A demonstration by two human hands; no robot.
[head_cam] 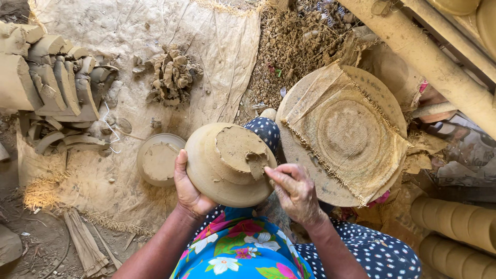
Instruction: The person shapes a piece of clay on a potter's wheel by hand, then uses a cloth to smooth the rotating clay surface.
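- Two hands are busy on one clay bowl (227, 164), which is held upside down over the lap.
- It is gripped at its rim by the left hand (188, 187); a lump of wet clay (243, 151) on its base is pressed by the right hand (295, 192), fingers bent.
- Only part of the base is judged smoothed; the lump's edges remain rough.
- A second bowl (158, 159) lies just beside, on the cloth sheet (155, 31).
- Cut clay slabs (51, 82) are stacked by the sheet's left edge.
- A sack-covered round board (343, 132) lies to the right.
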